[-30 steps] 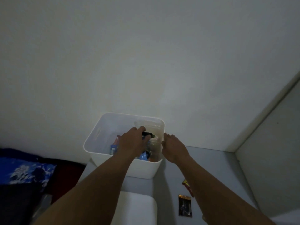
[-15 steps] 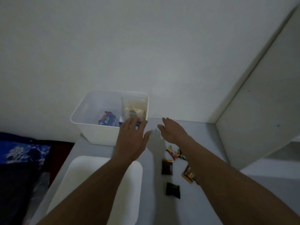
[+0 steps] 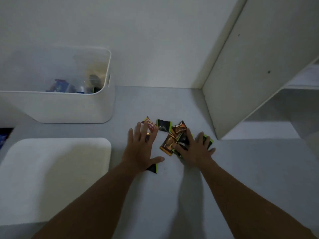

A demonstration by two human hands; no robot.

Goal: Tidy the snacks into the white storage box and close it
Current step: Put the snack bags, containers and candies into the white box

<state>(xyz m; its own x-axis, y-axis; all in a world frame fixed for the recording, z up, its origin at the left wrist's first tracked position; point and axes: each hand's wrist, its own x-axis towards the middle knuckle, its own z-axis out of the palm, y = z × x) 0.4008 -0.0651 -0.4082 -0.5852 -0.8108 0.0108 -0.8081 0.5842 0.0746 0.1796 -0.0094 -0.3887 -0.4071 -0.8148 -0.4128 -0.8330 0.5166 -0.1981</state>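
Observation:
The white storage box (image 3: 72, 107) stands open at the upper left, with several snack packets (image 3: 59, 86) lying inside. Its white lid (image 3: 51, 178) lies flat in front of it. On the grey table (image 3: 155, 100) sit several small packets: a red one (image 3: 151, 125), a black-green one (image 3: 164, 125), two orange-brown ones (image 3: 179, 129) (image 3: 168, 144). My left hand (image 3: 141, 149) lies flat with spread fingers over the red packet's edge and a black-green packet (image 3: 153, 168). My right hand (image 3: 195, 149) is spread flat on more black-green packets (image 3: 208, 142).
A white cabinet panel (image 3: 250, 75) rises at the right, with shelves (image 3: 302, 80) behind it. The wall stands close behind the table. A dark blue thing (image 3: 3, 137) shows at the far left edge.
Both hands have pulled back from the box and come down flat onto the packets on the table. The view has tipped downward, bringing the lid and more table into sight.

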